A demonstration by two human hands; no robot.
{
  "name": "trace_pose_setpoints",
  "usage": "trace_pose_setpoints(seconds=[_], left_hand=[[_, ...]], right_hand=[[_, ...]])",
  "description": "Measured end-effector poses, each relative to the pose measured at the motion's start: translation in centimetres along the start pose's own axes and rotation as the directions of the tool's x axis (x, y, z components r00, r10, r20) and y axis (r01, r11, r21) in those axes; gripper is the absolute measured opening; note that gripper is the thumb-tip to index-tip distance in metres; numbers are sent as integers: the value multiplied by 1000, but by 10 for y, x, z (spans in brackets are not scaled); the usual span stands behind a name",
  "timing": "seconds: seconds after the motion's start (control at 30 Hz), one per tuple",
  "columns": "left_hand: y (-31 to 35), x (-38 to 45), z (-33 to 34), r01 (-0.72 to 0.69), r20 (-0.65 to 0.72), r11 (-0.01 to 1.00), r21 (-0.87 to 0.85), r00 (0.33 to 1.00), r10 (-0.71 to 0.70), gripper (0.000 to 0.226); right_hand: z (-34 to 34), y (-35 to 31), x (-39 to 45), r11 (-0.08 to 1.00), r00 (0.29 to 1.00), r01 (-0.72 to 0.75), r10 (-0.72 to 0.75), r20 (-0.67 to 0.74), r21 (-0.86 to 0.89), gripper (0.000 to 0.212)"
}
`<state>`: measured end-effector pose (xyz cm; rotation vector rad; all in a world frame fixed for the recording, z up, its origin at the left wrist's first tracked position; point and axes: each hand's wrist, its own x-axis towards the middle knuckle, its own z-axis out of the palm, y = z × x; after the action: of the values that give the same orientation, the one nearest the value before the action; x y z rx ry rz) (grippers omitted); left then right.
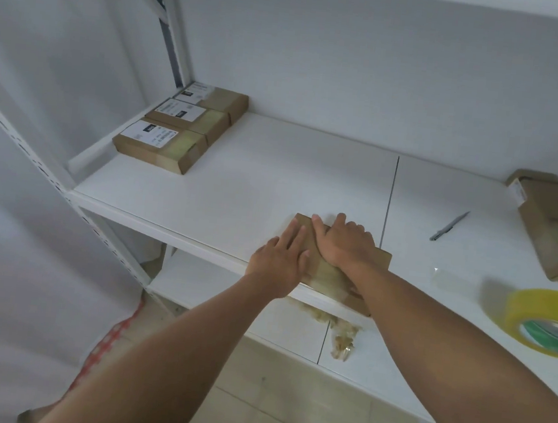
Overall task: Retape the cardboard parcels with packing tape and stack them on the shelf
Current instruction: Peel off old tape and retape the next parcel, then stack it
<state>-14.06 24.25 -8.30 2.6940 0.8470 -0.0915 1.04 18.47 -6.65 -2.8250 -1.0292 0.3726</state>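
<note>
Pressing flat on a cardboard parcel [328,271], both hands lay with straight, released fingers: the left hand [279,256] covered the parcel's left side, the right hand [341,243] its top. The parcel sat at the front edge of the white shelf [240,173], overhanging slightly. Three labelled parcels [176,128] lay side by side in a row at the shelf's back left corner, well apart from the hands. To the right, a roll of yellow packing tape [541,321] lay on the shelf, a pen [449,226] farther back, and another cardboard parcel [545,222] near the right edge. Crumpled old tape [340,335] lay on the lower shelf.
</note>
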Motion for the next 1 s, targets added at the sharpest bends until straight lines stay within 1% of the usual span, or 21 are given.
trace_pose_setpoints(seconds=[0.1, 0.2, 0.27, 0.33, 0.37, 0.43, 0.57, 0.63, 0.7, 0.77, 0.83, 0.87, 0.9, 0.93, 1.0], left_hand=[[2, 0, -3, 4, 14, 1000, -15, 1000, -4, 60], [4, -1, -4, 6, 15, 1000, -19, 1000, -6, 60], [4, 0, -5, 3, 16, 1000, -29, 1000, -3, 60], [3, 0, -6, 4, 16, 998, -61, 1000, -3, 60], [3, -1, -7, 0, 12, 997, -75, 1000, 1, 60], [3, -4, -7, -2, -5, 997, -74, 1000, 2, 60], [3, -13, -4, 54, -82, 994, -93, 995, -61, 61], [2, -20, -2, 28, -119, 996, -88, 992, -39, 61], [-1, -24, -1, 8, -155, 994, -106, 988, -24, 63], [-5, -25, -3, 43, -187, 980, -193, 979, -80, 68], [-10, -24, -7, 53, -252, 950, -307, 958, -134, 76], [-12, -23, -10, 25, -305, 939, -343, 943, -136, 82], [-15, -23, -14, -21, -371, 934, -356, 921, -120, 88], [-17, -23, -19, -71, -447, 937, -341, 889, -96, 96], [-22, -17, -29, -139, -577, 956, -259, 816, -38, 108]], right_hand=[[-2, 3, 4, 998, 998, 51, -50, 24, -21, 87], [-9, 8, 8, 995, 991, 100, -97, 88, -29, 90], [-10, 12, 7, 993, 991, 119, -118, 56, -22, 87], [-11, 11, 2, 989, 989, 149, -149, -11, 9, 80], [-14, 10, 0, 988, 989, 150, -150, -14, 33, 76], [-21, 11, -4, 987, 988, 144, -148, 52, 67, 74], [-40, 29, -7, 992, 957, 120, -122, 265, 24, 89], [-50, 38, -11, 986, 925, 162, -161, 345, 27, 83], [-58, 43, -16, 976, 904, 214, -211, 371, 33, 73], [-67, 41, -20, 965, 904, 253, -259, 341, 64, 71], [-76, 34, -23, 950, 916, 287, -309, 257, 122, 72], [-81, 31, -25, 939, 918, 330, -344, 195, 100, 70], [-85, 26, -27, 921, 910, 389, -389, 144, 28, 64], [-89, 21, -29, 893, 892, 447, -440, 103, -57, 58], [-91, 13, -35, 839, 852, 523, -515, 91, -152, 55]])
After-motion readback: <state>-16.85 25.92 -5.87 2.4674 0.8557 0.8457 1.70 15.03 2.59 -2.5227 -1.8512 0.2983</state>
